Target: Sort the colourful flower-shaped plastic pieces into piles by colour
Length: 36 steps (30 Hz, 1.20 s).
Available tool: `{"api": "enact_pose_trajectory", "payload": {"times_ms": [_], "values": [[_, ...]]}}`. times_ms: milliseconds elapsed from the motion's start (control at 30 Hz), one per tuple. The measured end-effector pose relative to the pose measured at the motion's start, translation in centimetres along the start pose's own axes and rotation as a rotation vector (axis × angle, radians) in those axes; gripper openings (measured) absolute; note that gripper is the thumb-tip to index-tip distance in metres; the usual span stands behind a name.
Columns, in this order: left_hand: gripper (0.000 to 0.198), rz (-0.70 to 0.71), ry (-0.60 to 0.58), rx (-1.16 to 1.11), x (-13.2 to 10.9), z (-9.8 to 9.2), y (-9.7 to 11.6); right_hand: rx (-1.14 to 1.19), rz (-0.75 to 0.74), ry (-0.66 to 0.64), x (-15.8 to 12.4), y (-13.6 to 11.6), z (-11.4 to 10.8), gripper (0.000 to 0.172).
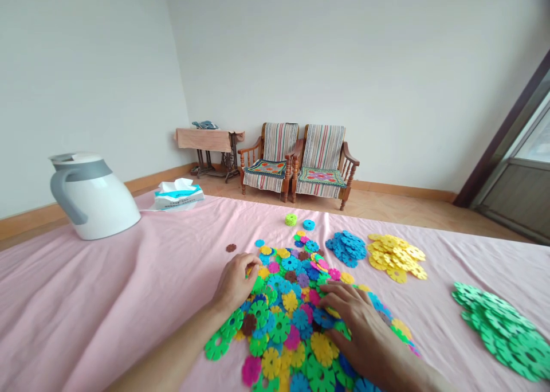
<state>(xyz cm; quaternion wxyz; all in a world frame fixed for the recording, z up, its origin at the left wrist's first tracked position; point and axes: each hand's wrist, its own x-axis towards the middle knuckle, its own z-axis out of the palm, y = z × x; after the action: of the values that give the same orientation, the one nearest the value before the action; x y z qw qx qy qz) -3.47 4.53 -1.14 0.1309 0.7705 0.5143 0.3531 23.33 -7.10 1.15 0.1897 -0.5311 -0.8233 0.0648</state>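
Mixed discs [281, 323], largely unsorted, under both grips; blue pile [347, 247], yellow pile [397, 255], green pile [502, 329] past the flat, spread right grip [361, 323]; left grip [236, 283] curled, hold unclear.

Bare cloth [107, 300] lies open across the left of the frame, up to the kettle [92, 194] and tissue pack [178, 196] at upper left. The mixed pile [292, 323] blocks lower centre. Blue pile [347, 247] and yellow pile [396, 255] crowd centre right. A wide bare strip separates them from the green pile [502, 329].
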Motion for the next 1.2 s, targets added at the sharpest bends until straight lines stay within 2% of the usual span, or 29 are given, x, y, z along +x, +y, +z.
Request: {"api": "enact_pose_trajectory", "payload": {"times_ms": [67, 167, 267, 367, 467, 567, 733, 800, 900, 1000, 1067, 1133, 1200], "values": [[0.020, -0.004, 0.002, 0.002, 0.0, 0.0, 0.0, -0.022, -0.020, 0.048, -0.1, -0.3, -0.1, 0.037], [0.020, -0.015, 0.007, -0.005, 0.0, -0.1, -0.1, -0.050, -0.111, 0.076, 0.4, -2.2, 0.2, 0.041], [0.020, -0.035, 0.021, -0.025, 0.0, -0.2, -0.1, -0.107, -0.330, 0.020, 1.4, -4.8, 2.1, 0.049], [0.020, -0.049, 0.028, -0.044, 0.1, -0.3, -0.1, -0.188, -0.476, -0.031, 2.3, -6.8, 4.3, 0.043], [0.020, -0.039, 0.037, -0.056, 0.1, -0.4, 0.0, -0.123, -0.456, -0.129, 3.2, -7.5, 4.9, 0.052], [0.020, -0.029, 0.065, -0.056, 0.1, -0.5, 0.0, -0.018, -0.344, -0.217, 4.2, -7.2, 3.8, 0.058], [0.019, -0.026, 0.099, -0.060, 0.2, -0.7, 0.1, -0.028, -0.121, -0.161, 5.5, -6.7, 2.9, 0.047], [0.018, -0.027, 0.127, -0.065, 0.4, -1.1, 0.1, -0.040, -0.103, -0.115, 5.7, -7.3, 2.9, 0.046], [0.019, -0.034, 0.200, -0.073, 0.8, -2.1, -0.2, -0.003, -0.251, -0.090, 5.8, -9.1, 3.4, 0.043], [0.019, -0.061, 0.281, -0.077, 1.3, -3.1, -1.0, 0.027, -0.497, -0.144, 6.0, -11.1, 4.4, 0.037], [0.019, -0.103, 0.319, -0.077, 1.6, -3.6, -1.6, 0.024, -0.608, -0.177, 6.3, -11.8, 5.2, 0.034], [0.020, -0.136, 0.334, -0.076, 1.7, -3.7, -2.0, 0.007, -0.634, -0.180, 6.6, -12.1, 5.8, 0.034], [0.020, -0.132, 0.323, -0.073, 1.7, -3.5, -2.1, -0.025, -0.594, -0.157, 6.8, -11.7, 5.9, 0.034]]}}
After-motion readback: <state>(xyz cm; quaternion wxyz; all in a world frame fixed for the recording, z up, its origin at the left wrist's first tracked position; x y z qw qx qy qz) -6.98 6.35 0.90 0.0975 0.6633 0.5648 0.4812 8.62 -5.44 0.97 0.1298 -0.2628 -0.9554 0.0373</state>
